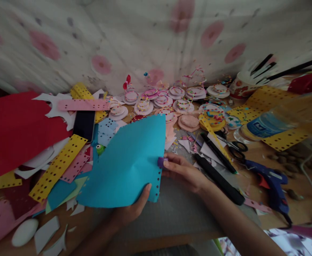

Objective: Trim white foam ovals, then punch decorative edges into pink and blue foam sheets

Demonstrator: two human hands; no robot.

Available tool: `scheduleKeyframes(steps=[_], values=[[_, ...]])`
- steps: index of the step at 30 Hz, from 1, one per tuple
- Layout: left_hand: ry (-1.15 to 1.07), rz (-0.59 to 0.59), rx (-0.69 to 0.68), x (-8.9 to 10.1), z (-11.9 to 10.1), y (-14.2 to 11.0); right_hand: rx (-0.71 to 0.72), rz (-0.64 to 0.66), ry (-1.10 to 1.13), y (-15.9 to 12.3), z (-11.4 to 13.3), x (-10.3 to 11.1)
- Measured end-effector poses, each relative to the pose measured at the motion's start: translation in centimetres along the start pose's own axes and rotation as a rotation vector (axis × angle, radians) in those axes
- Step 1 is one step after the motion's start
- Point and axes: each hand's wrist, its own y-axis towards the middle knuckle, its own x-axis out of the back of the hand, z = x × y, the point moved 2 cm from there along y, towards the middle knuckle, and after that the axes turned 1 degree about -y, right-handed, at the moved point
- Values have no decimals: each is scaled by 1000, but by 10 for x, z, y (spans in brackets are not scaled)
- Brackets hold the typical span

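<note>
A blue sheet of paper is held up over the grey work surface by my left hand, its thumb on top and its other fingers hidden underneath. Small punched holes run along the lower part of the sheet's right edge. My right hand grips a small purple paper punch between thumb and fingers, set on that same edge just above the row of holes. Black scissors, a black marker and a thick black stick-like tool lie to the right of my right hand.
Several small decorated paper hats stand along the back. Punched yellow strips, a phone and red paper lie left. On the right are a blue glue gun, a plastic bottle and a cup of tools.
</note>
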Motion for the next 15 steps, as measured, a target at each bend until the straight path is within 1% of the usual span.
scheduleKeyframes(steps=[5, 9, 11, 15], values=[[-50, 3, 77, -3, 7, -7, -3, -24, -10, 1, -1, 2], [-43, 39, 23, -2, 9, -10, 13, -1, -20, 2, -2, 4], [-29, 39, 7, 0, 7, -6, 23, 2, -35, 2, -2, 5], [22, -1, 46, 8, -4, 10, 55, -19, -95, 1, -2, 7]])
